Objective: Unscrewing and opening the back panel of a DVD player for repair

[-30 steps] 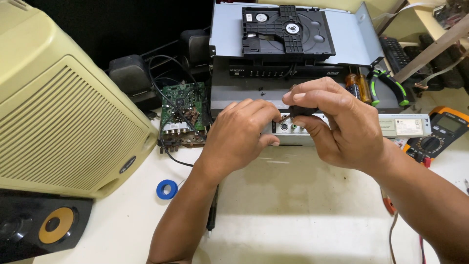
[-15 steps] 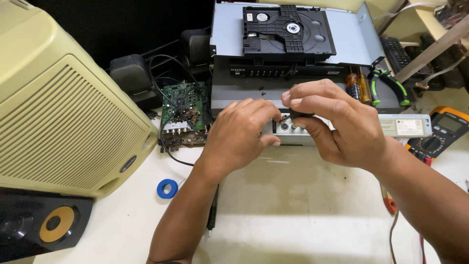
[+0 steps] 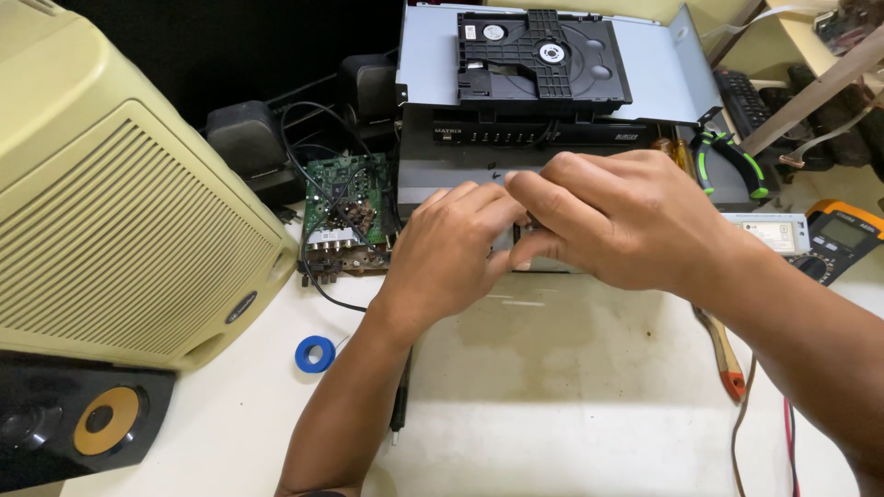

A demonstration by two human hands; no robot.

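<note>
**Grey metal chassis under two bare hands**

Grey sheet metal fills the bench where both hands meet. The left hand (image 3: 451, 253) and the right hand (image 3: 619, 221) are pressed close together, fingertips touching, over the front edge of a silver player chassis (image 3: 433, 170). The right hand's fingers curl inward as if pinching something small, but whatever sits between the fingertips is hidden, so I cannot tell what is gripped. The left hand's fingers are bent and bunched against the right hand's; whether they hold anything cannot be told either.

Just behind the grip lies a black disc drive mechanism (image 3: 543, 55) on an upturned grey cover plate (image 3: 658, 74). Left of the grip, near the left hand's knuckles, a green circuit board (image 3: 345, 207) rests with black wires over it. Further left stands a large cream speaker cabinet (image 3: 120, 212). Below and left of the grip, a blue tape roll (image 3: 315, 353) lies on the white table (image 3: 571, 396). Right of the grip sit green-handled pliers (image 3: 732, 161) and a yellow multimeter (image 3: 843, 237); a wooden-handled tool (image 3: 721, 350) lies under the right forearm.
</note>
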